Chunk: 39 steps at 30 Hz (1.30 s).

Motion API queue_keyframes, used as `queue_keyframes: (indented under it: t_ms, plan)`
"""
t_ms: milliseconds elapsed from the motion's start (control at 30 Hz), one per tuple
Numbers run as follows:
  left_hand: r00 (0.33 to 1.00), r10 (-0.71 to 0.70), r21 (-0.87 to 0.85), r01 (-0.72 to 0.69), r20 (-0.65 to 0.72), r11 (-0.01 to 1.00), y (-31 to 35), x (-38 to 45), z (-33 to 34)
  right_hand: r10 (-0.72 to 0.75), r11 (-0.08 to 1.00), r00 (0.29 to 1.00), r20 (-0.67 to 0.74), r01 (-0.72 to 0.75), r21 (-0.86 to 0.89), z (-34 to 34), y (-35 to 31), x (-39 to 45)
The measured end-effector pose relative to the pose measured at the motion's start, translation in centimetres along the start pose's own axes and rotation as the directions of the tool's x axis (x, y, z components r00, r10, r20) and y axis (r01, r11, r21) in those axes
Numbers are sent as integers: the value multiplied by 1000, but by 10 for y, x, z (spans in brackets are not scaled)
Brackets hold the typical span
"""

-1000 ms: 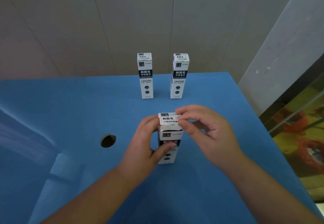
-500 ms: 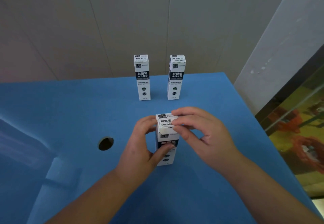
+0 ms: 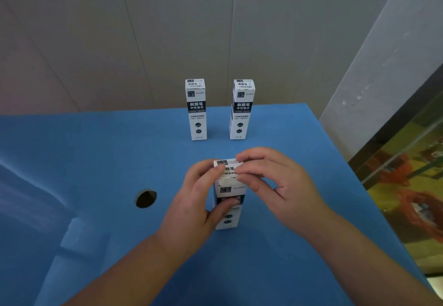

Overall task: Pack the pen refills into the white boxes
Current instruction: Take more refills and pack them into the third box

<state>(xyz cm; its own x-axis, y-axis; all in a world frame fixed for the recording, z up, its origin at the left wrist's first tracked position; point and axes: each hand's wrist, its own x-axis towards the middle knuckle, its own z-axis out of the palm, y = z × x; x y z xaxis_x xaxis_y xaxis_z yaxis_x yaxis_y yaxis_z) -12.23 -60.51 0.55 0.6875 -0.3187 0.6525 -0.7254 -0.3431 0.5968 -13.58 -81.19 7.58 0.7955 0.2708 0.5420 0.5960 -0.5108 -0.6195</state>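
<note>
Gripping near box [image 3: 227, 210]: left hand [image 3: 191, 207]; right hand [image 3: 275, 181] seemingly pinching flap; two boxes [image 3: 196, 111] behind.

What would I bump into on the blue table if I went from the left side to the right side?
Round hole → left hand → near white box, gripped by both hands → right hand. At the back: left standing box → right standing box.
</note>
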Motion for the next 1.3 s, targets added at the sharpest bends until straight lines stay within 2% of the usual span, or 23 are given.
queue_keyframes:
  t_ms: [267, 367, 467, 533, 667, 800, 900, 967, 1067, 1167, 1300]
  plan:
    - [999, -33, 32, 34, -32, 999, 4, -2, 3, 68, 998, 990, 124, -68, 0, 2, 4, -7]
    - [969, -242, -50, 239, -58, 970, 13, -10, 9, 74, 997, 992, 103, -77, 26, 6, 4, -8]
    - [847, -525, -211, 499, -86, 840, 20, -25, 27, 60, 998, 998, 34, -60, -16, 10, 3, -8]
    - [801, -594, -229, 565, -78, 793, 18, -32, 38, 73, 997, 997, 28, -72, -30, 13, 1, -6]
    - [764, -644, -174, 630, -32, 757, 16, -28, 45, 89, 995, 995, 52, -87, -48, 13, 0, -8]
    - [754, -657, -119, 654, 13, 747, 11, -23, 48, 120, 992, 980, 161, -111, -66, -5, 7, -13]
    - [763, -647, -42, 646, 11, 762, 4, -20, 54, 209, 967, 974, 92, -192, -170, -31, 23, -22]
    - [754, -657, -17, 657, 14, 754, 0, -13, 62, 294, 920, 956, 15, -278, -275, -49, 37, -31]
    - [736, -676, 1, 676, 34, 737, -4, 7, 79, 434, 811, 901, -15, -398, -428, -76, 54, -48]
    - [739, -670, 2, 671, 76, 741, -11, 32, 103, 517, 724, 856, -16, -447, -526, -99, 66, -66]
    - [769, -632, 5, 635, 92, 773, -24, 73, 144, 576, 664, 817, -16, -479, -574, -117, 74, -83]
